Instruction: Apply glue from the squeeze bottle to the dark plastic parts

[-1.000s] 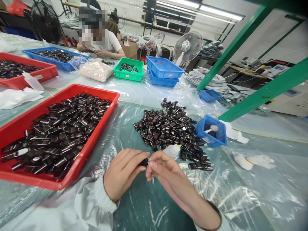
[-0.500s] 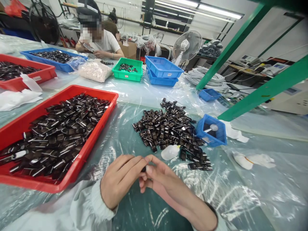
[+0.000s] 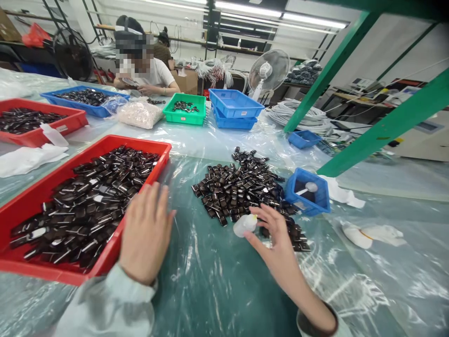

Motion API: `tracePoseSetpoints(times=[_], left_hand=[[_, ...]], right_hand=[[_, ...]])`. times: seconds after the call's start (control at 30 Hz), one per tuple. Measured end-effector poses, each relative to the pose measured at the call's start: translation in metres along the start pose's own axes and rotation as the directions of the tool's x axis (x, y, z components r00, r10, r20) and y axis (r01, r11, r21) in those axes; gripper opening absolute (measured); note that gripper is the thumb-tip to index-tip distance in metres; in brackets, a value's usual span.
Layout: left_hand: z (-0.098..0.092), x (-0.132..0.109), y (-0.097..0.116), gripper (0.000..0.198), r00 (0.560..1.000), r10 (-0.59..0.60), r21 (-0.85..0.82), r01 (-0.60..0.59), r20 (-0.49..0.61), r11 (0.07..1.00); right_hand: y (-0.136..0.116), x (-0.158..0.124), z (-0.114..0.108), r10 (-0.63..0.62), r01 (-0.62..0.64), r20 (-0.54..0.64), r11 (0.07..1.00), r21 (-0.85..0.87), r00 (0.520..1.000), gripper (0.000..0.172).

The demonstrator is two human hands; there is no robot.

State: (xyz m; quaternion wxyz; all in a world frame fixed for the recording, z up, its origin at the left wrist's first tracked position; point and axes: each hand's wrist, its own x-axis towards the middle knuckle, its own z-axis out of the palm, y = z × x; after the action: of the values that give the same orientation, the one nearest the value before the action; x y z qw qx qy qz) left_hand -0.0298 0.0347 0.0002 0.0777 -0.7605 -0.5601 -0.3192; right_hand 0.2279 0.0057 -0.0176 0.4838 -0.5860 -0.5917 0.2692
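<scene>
My left hand hovers over the near right edge of the big red tray, fingers stretched forward and nothing seen in them. The tray holds many small glossy black parts. My right hand reaches with spread fingers to the near edge of a loose pile of the same black parts on the plastic-covered table. Its fingertips are at the pile beside a small white squeeze bottle lying on its side.
A small blue bin sits right of the pile, white rags beyond it. Further back stand green and blue trays, another red tray, a fan and a seated person. Green frame posts slant at right.
Both hands were pinched together on a small black part near the table's front. They have separated: the left went over the red tray, the right to the pile.
</scene>
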Motion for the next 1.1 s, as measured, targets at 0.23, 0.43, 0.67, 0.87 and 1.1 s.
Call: tracePoseSetpoints(times=[0.23, 0.43, 0.67, 0.87, 1.1], left_hand=[[0.072, 0.033, 0.022, 0.039, 0.965, 0.173, 0.021, -0.181, 0.199, 0.983], [0.083, 0.046, 0.018, 0.025, 0.96, 0.148, -0.161, -0.111, 0.237, 0.981], [0.067, 0.004, 0.006, 0.026, 0.941, -0.055, -0.505, 0.227, 0.333, 0.833], [0.055, 0.0, 0.009, 0.035, 0.872, -0.131, -0.717, 0.466, 0.472, 0.518], [0.049, 0.0, 0.015, 0.023, 0.784, -0.137, -0.71, 0.61, 0.605, 0.352]], right_hand=[[0.005, -0.001, 0.006, 0.042, -0.03, 0.161, 0.997, -0.074, 0.986, 0.018], [0.003, -0.004, 0.002, 0.064, -0.039, 0.185, 0.99, -0.136, 0.981, 0.021], [-0.002, -0.003, -0.003, 0.054, -0.036, 0.131, 0.99, -0.137, 0.99, 0.02], [0.001, -0.006, -0.003, 0.02, -0.006, 0.11, 0.992, -0.125, 0.994, 0.02], [0.001, -0.009, -0.003, 0.015, -0.007, 0.113, 0.997, -0.072, 0.993, 0.023]])
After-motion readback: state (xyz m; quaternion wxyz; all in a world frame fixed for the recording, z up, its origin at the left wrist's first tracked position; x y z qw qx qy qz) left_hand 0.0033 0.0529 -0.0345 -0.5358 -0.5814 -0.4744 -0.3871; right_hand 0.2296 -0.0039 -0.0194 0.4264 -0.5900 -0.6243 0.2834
